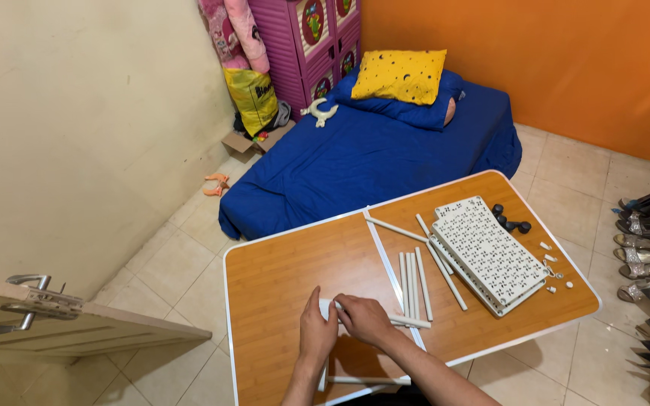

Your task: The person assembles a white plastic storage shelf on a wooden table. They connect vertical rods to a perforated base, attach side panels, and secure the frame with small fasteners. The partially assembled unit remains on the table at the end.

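My left hand (317, 328) and my right hand (365, 319) meet near the front edge of a wooden folding table (280, 278). Both are closed on a white tube (408, 322) that lies across the tabletop and sticks out to the right of my right hand. A small white piece shows between my fingers; its shape is hidden. Several more white tubes (413, 282) lie side by side just beyond my right hand. A stack of white perforated panels (487, 254) rests further right.
Small black caps (511, 221) and small white fittings (554, 267) lie beside the panels. A blue mattress (370, 158) with a yellow pillow (400, 75) lies behind the table. An open door (54, 323) is at left, shoes (641, 256) at right.
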